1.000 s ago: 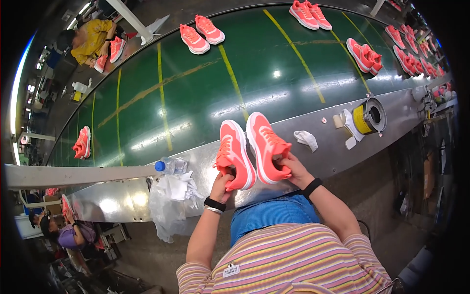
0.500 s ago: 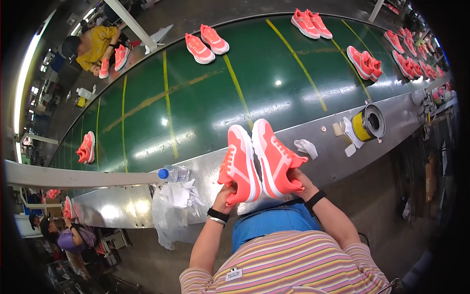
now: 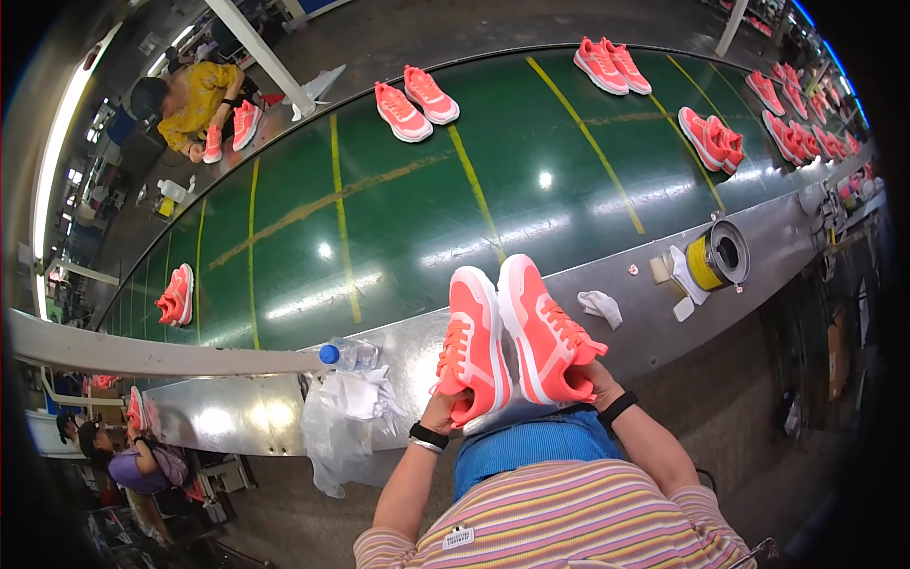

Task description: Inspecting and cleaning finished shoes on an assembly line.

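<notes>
A coral-pink sneaker with a white sole (image 3: 471, 346) is held at its heel by my left hand (image 3: 439, 413). Its mate, a second coral sneaker (image 3: 542, 332), is gripped at the heel by my right hand (image 3: 601, 387). The two shoes are side by side, toes pointing away from me, their soles turned toward each other. My fingers are partly hidden inside and behind the heels. Both shoes are over the metal ledge (image 3: 427, 327) in front of me, at the near edge of the green conveyor belt (image 3: 398, 228).
Pairs of coral sneakers (image 3: 417, 102) ride the belt. On the ledge are a clear bottle with blue cap (image 3: 349, 355), white cloths (image 3: 355, 394), a crumpled rag (image 3: 601, 308) and a yellow-banded can (image 3: 718, 257). A co-worker in yellow (image 3: 194, 104) handles shoes across the belt.
My view has tilted slightly, so the scene sits a little lower and farther right. Both hands keep hold of the sneakers, whose angle has turned slightly.
</notes>
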Motion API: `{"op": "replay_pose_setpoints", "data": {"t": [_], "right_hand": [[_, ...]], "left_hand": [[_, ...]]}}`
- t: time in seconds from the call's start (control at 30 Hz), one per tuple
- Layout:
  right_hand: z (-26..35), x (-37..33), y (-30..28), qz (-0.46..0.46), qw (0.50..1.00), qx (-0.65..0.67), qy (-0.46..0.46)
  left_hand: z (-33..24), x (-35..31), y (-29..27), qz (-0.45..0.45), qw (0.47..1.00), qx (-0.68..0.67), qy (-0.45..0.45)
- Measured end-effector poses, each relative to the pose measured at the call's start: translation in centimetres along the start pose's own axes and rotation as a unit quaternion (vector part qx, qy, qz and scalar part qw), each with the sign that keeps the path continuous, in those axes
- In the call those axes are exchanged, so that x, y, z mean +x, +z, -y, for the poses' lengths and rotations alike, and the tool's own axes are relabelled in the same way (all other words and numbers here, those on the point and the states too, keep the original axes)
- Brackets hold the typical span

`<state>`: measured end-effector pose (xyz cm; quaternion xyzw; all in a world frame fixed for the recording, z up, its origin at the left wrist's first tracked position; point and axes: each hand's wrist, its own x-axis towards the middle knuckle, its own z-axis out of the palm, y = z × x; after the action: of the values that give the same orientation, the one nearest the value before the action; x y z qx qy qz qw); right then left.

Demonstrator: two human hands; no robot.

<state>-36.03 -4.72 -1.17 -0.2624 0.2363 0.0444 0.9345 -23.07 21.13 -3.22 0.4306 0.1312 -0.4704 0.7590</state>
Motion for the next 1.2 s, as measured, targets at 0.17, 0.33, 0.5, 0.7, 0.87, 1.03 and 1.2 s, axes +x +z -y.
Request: {"op": "replay_pose_setpoints", "data": {"t": [0.17, 0.33, 0.5, 0.7, 0.87, 1.03, 1.2], "right_hand": [[-0.3, 0.5, -0.1, -0.014, 0.995, -0.069, -0.070], [0.5, -0.4, 2.7, -0.030, 0.972, -0.179, -0.150], [0.0, -1.0, 3.0, -0.047, 0.921, -0.291, -0.254], [-1.4, -1.3, 1.4, -0.071, 0.880, -0.341, -0.323], [-0.4, -1.6, 1.8, -0.090, 0.806, -0.428, -0.399], [1.8, -2.6, 3.5, -0.094, 0.677, -0.572, -0.453], [3.8, -3.1, 5.7, 0.015, 0.890, -0.386, -0.244]], "left_hand": [[0.3, 0.2, -0.3, 0.008, 1.000, 0.007, 0.017], [0.6, 0.2, 0.1, 0.031, 0.975, 0.143, 0.168], [0.5, -0.1, 0.0, -0.028, 0.850, 0.403, 0.338], [-0.8, -1.2, 0.3, -0.084, 0.751, 0.506, 0.416], [-1.0, -0.2, -1.4, -0.054, 0.885, 0.280, 0.367], [-1.9, -0.1, -1.7, -0.022, 0.956, 0.069, 0.286], [-2.8, 1.3, -4.9, 0.099, 0.927, 0.304, 0.196]]}}
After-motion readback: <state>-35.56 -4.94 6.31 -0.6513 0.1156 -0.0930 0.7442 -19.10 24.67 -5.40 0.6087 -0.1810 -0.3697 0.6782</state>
